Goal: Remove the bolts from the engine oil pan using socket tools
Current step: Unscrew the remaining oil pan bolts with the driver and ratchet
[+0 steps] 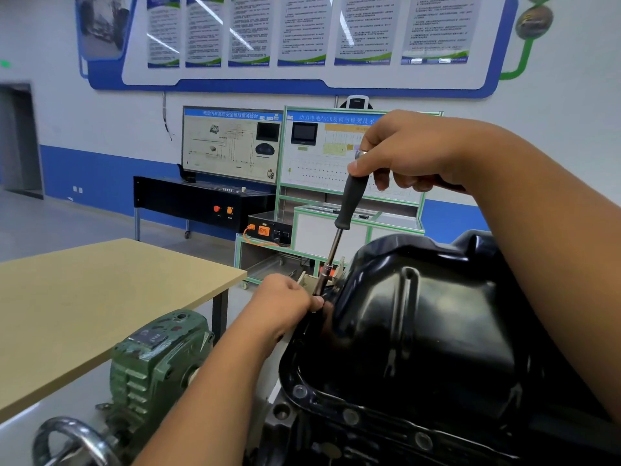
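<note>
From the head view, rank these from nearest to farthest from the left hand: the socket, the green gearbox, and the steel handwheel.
Measured from the left hand:
1. Socket, at its fingertips, right of the hand.
2. Green gearbox, below left.
3. Steel handwheel, bottom-left corner.

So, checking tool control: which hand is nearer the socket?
Left hand: its fingertips are at the socket. Right hand is up at the driver's handle top.

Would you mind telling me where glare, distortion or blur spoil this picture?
Head view: white streaks of lamp glare cross the wall posters; wide-angle distortion bends the display board's edges; the black oil pan carries soft sheen; poster text is too blurred to read.
</note>
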`<action>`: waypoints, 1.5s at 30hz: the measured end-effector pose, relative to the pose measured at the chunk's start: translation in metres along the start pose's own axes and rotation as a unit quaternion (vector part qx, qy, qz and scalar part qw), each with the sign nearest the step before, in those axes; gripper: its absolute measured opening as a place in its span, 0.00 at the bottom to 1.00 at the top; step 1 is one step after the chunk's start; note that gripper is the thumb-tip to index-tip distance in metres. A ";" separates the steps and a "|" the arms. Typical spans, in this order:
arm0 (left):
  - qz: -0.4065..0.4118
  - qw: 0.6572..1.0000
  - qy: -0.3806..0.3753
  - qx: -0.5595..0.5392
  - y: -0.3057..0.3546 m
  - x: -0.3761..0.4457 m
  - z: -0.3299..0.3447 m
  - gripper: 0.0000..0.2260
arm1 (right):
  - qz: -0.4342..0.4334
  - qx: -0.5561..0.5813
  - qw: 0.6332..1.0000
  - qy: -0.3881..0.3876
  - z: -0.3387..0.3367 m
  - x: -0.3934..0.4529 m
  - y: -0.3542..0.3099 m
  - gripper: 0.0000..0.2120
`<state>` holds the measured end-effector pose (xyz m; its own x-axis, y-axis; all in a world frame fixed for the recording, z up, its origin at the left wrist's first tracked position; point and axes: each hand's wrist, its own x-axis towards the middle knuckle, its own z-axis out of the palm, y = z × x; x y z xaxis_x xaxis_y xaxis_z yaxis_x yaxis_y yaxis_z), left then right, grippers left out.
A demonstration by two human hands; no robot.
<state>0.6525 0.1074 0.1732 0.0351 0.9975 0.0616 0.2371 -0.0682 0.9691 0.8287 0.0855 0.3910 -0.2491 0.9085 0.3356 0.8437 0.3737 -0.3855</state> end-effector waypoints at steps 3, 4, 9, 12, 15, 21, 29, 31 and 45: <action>0.073 0.997 0.016 -0.012 -0.004 0.004 0.000 0.10 | -0.002 0.000 1.000 -0.003 -0.001 0.000 0.000 0.13; 0.094 0.995 0.008 -0.004 -0.005 0.004 0.000 0.09 | -0.003 0.000 1.000 -0.003 -0.001 -0.001 0.000 0.13; 0.124 0.991 -0.050 0.023 -0.006 0.007 0.001 0.04 | -0.008 -0.001 1.000 -0.001 0.000 -0.001 -0.001 0.12; 0.139 0.987 -0.053 0.055 -0.006 0.008 0.001 0.04 | -0.012 0.012 1.000 0.001 -0.001 -0.002 -0.003 0.11; 0.152 0.985 -0.035 0.071 -0.007 0.010 0.001 0.03 | -0.013 0.020 1.000 0.014 0.000 -0.003 -0.005 0.10; 0.140 0.989 -0.020 0.045 -0.007 0.008 0.004 0.11 | -0.005 0.072 0.995 0.065 -0.003 -0.002 -0.004 0.09; 0.010 0.979 0.102 -0.174 -0.004 0.012 0.008 0.09 | -0.030 0.090 0.988 0.122 0.009 0.005 -0.003 0.09; -0.021 0.969 0.092 -0.228 -0.003 0.011 0.009 0.08 | -0.048 0.061 0.989 0.126 0.015 0.006 -0.003 0.12; -0.153 0.870 -0.064 -0.464 -0.002 -0.006 -0.010 0.07 | -0.107 -0.046 0.970 0.215 0.041 -0.019 -0.009 0.13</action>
<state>0.6422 0.1014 0.1732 0.2308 0.9515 -0.2035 -0.6293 0.3055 0.7146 0.8062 0.0729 0.3530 -0.2180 0.6421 0.7350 0.8383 0.5088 -0.1959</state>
